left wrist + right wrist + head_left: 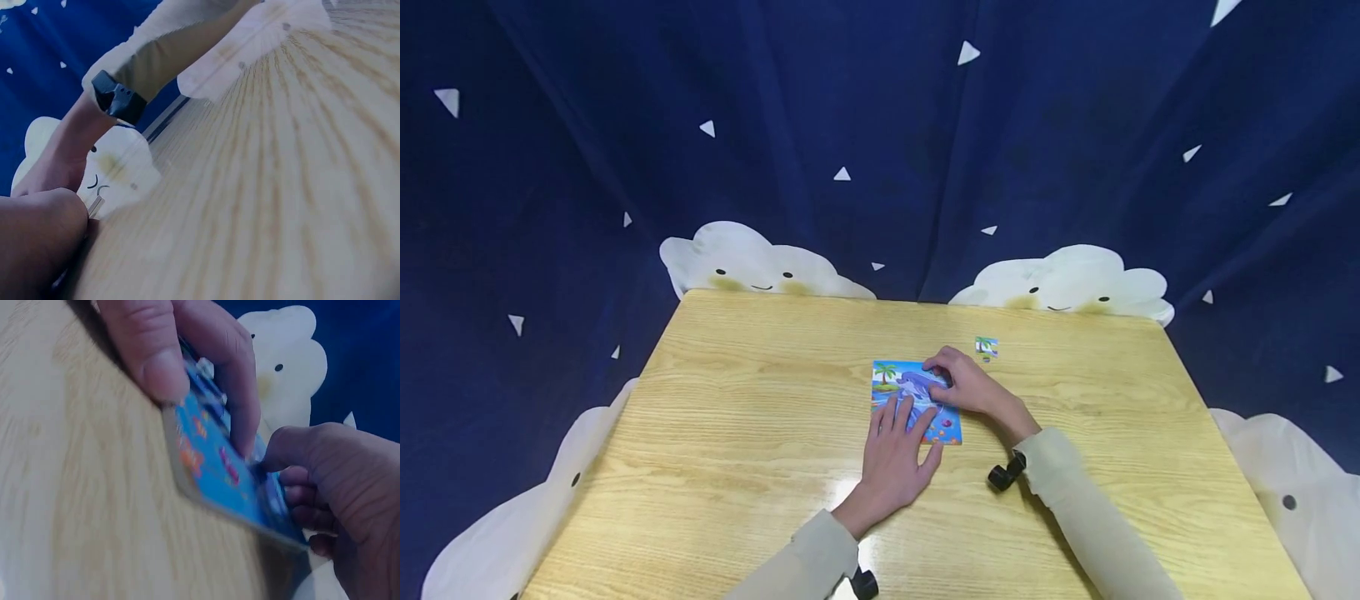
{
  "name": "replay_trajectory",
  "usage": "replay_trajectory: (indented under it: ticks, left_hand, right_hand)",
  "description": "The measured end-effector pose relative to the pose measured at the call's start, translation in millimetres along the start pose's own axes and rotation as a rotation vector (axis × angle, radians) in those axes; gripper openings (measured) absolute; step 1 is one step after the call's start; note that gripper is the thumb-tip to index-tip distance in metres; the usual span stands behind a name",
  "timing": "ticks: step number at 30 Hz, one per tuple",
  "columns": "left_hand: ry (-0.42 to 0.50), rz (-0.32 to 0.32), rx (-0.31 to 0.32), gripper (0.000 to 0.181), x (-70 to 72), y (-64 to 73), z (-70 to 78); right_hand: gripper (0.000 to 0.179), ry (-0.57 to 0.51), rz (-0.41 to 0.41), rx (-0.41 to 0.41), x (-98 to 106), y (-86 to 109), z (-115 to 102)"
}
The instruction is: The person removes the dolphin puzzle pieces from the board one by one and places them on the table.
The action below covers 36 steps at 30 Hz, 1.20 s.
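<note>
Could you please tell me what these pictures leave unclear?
Head view: part of the dolphin puzzle, covered by the left hand and right hand.
Head view: loose puzzle pieces, too small to count.
Left wrist view: right hand's fingers, hidden behind the left hand.
Right wrist view: the puzzle's print, partly blurred.

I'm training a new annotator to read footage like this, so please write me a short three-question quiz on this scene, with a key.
1. Which hand lies with its fingers spread on the dolphin picture?
2. True or false: the small palm-tree piece lies apart from that picture.
3. In the head view, the right hand is nearest the picture's: A) lower-left corner; B) upper-right corner.

Key: 1. The left hand. 2. True. 3. B.
</note>
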<state>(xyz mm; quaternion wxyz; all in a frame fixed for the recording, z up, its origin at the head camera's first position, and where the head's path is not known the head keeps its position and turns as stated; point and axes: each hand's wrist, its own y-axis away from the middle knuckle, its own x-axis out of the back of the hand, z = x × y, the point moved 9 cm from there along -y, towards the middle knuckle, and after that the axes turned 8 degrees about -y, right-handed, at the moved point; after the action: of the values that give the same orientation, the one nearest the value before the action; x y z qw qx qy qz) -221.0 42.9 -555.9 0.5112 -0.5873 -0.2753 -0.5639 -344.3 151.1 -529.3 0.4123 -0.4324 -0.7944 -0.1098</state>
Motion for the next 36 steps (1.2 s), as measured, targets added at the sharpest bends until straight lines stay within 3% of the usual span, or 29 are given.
replay_trajectory:
  ticks: [4,9,21,29,36]
  left_hand:
    - [-0.009,-0.025,0.004,0.053,-2.1,0.4,0.3]
    - [-0.02,0.014,-0.003,0.052,1.5,-0.5,-0.3]
    - [-0.034,0.003,-0.004,0.053,-0.2,1.0,0.4]
    - [-0.033,-0.04,0.001,0.054,-3.4,0.0,1.1]
    - [-0.033,-0.005,-0.005,0.053,-2.5,-0.2,1.3]
  right_hand:
    - [0.035,0.025,-0.03,-0.031,-3,-6.9,-7]
    - [0.038,0.061,-0.051,-0.068,-4,-12.4,-11]
    - [0.039,0.017,-0.083,-0.166,-13,-13.2,-3]
    - [0.037,-0.001,-0.065,-0.148,-12,-12.0,-1]
    - [0.029,-0.085,0.032,-0.103,-5,-11.3,-4]
